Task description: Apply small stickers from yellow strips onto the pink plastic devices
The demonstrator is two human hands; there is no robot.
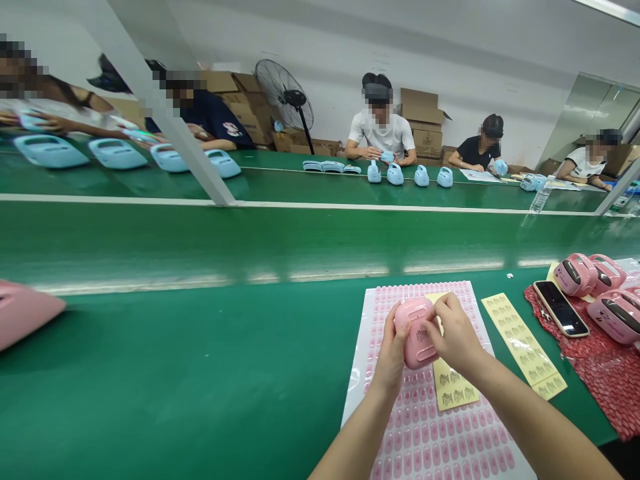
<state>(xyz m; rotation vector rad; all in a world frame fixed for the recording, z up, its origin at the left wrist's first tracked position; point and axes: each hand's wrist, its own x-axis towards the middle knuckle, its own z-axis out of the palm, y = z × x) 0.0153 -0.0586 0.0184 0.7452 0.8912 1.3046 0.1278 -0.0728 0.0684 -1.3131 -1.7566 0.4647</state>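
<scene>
My left hand [391, 357] grips a rounded pink plastic device [414, 313] by its left side, with a flat face bearing small dark print turned up. My right hand [457, 333] is closed in a pinch at the device's right edge; whatever lies between its fingertips is too small to make out. Under both hands, a white sheet [356, 393] covered with rows of pink oval stickers rests on the green table. On top of it is a yellow label sheet [455, 393] with dark printing, partly hidden by the device and my right hand.
Another yellow label sheet [523, 347] lies to the right. Beyond it, a phone [561, 308] and several pink devices [617, 317] rest on red bubble wrap [600, 373]. A pink object [25, 313] enters at far left. Across the belt [300, 243], several people handle blue devices [117, 153].
</scene>
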